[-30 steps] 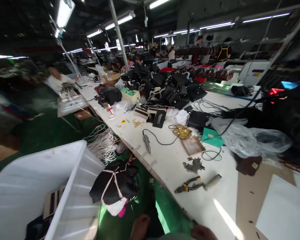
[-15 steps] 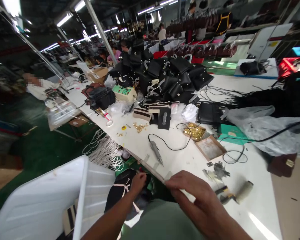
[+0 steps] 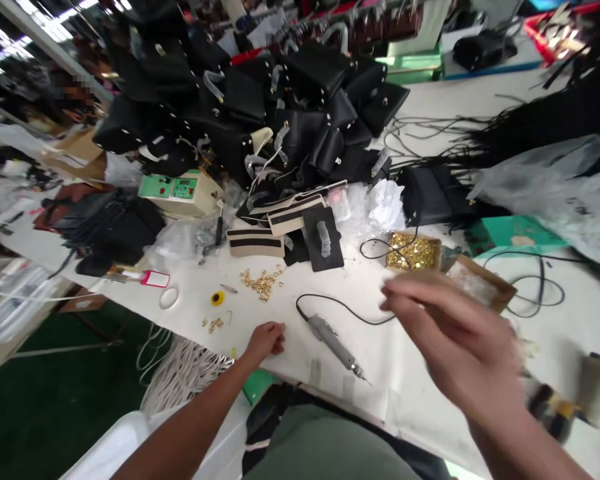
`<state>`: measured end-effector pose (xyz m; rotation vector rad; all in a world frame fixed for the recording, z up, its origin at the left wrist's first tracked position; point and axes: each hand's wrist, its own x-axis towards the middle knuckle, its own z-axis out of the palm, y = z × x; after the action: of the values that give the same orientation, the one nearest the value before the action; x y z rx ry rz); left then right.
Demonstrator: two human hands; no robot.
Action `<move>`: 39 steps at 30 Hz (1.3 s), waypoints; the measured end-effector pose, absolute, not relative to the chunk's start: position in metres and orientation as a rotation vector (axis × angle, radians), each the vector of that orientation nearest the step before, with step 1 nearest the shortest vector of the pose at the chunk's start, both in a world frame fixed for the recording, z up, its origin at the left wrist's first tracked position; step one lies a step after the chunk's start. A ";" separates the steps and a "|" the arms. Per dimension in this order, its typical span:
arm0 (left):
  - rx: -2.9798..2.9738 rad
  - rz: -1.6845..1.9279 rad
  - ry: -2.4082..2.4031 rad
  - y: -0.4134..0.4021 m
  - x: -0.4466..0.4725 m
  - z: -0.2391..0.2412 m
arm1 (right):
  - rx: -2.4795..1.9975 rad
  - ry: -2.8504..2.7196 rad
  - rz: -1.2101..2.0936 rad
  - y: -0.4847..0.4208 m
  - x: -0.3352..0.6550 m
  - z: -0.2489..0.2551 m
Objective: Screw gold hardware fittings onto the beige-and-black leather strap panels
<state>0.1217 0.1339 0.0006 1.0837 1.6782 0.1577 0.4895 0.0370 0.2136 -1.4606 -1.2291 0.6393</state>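
Note:
My left hand rests at the near edge of the white table, fingers curled in; whatever they may hold is hidden. To its right lies a grey electric screwdriver with a black cord. My right hand is raised over the table, slightly blurred, thumb and fingertips pressed together; anything between them is too small to make out. Just beyond its fingertips stands an open box of gold-coloured small hardware, with a second cardboard box beside it. Loose gold fittings lie beyond my left hand.
Black bags are heaped at the back. A control box with a green panel stands left of striped beige pieces. A yellow-handled tool and a spool lie at right. White cords hang below the left edge.
My left hand has come up from beside the white bin to the table edge. My right hand has left the near edge and moved forward over the table. The view has turned downward.

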 end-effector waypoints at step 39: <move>1.134 0.421 0.807 0.129 0.045 -0.068 | -2.350 -1.080 0.147 0.206 0.378 0.013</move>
<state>0.0445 0.1295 -0.0684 1.1342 0.8071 0.4205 0.3783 0.2060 0.0129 -2.3502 -1.0803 0.1471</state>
